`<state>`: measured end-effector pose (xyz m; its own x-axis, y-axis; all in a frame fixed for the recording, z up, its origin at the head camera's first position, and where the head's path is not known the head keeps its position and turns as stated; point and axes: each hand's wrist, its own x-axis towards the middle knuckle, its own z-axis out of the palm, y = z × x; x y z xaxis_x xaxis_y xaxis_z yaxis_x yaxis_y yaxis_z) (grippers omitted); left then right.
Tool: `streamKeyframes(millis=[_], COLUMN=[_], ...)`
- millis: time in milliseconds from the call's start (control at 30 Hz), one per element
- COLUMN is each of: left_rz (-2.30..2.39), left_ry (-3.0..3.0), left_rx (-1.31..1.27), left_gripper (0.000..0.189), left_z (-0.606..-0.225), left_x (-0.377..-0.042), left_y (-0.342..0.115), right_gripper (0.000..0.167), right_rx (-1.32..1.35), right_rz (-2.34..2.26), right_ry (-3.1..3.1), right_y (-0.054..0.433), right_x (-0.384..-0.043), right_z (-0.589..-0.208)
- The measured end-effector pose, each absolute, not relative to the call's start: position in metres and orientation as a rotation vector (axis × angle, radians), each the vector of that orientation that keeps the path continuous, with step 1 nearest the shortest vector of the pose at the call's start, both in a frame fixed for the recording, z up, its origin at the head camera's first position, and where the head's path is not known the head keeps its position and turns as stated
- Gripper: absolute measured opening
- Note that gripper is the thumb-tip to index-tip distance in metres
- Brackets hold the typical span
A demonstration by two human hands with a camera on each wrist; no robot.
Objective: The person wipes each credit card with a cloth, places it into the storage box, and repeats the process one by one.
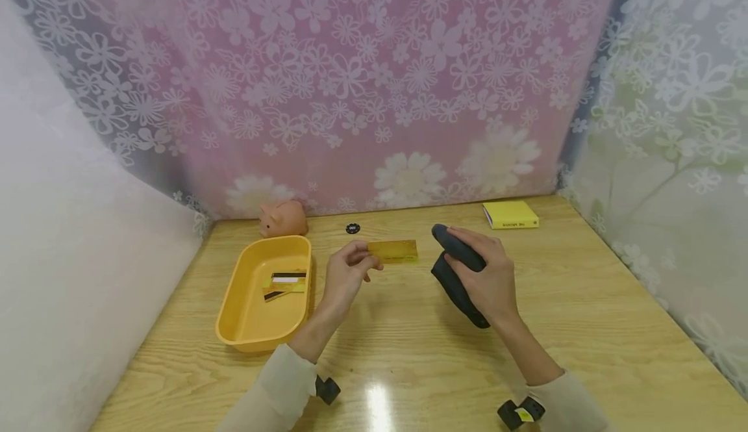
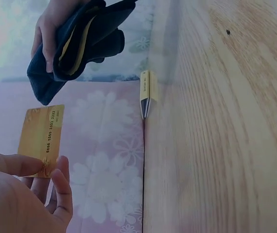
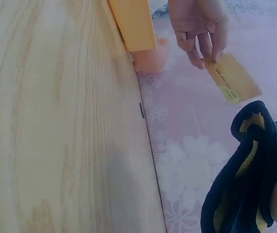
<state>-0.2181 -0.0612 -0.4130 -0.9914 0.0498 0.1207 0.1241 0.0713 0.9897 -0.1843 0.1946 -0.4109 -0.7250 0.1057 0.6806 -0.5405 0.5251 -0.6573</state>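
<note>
Between thumb and fingers, my left hand (image 1: 345,276) pinches one end of a gold bank card (image 1: 393,250), held up over the table. Raised numbers show on the card (image 2: 39,138) in the left wrist view. My right hand (image 1: 489,279) grips a dark blue wallet (image 1: 458,288), thumb on one side and fingers on the other. The wallet (image 3: 252,160) gapes in the right wrist view, with yellow lining along its folds. The card's far end points at the wallet, with a small gap between them.
At the left, a yellow plastic tub (image 1: 236,302) contains several cards (image 1: 286,282). Behind it stands a pink piggy bank (image 1: 284,218). A black poker chip (image 1: 352,228) lies near the table's back edge, and a yellow book (image 1: 510,214) at the back right. Flowered cloth hangs behind the wooden table (image 1: 584,302).
</note>
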Motion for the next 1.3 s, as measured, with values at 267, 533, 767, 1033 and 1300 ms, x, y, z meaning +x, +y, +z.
streamKeyframes(millis=[267,533,767,1033,1300], left_rz=[-2.187,-2.364,-2.390,-2.287,-2.176], left_ry=[-2.097,-1.997,-1.975,-2.056,-2.161], left_rx=[-0.223,-0.313,-0.449,-0.458,-0.495], left_gripper=[0.011,0.016,0.026,0.028,0.048], left_z=[-0.410,-0.408,-0.413,-0.413,-0.412], left_x=[-0.219,-0.216,-0.215,-0.217,-0.217], left_y=[-0.054,-0.051,-0.048,-0.043,-0.042], right_gripper=[0.053,0.053,0.052,0.050,0.050], right_rx=[0.369,0.393,0.465,0.548,0.561], right_rz=[1.224,1.252,1.289,1.363,1.382], right_ry=[-2.071,-2.044,-2.032,-2.062,-2.039], right_y=[0.194,0.189,0.179,0.159,0.143], right_x=[-0.185,-0.186,-0.183,-0.180,-0.178], right_z=[-0.408,-0.402,-0.399,-0.401,-0.399])
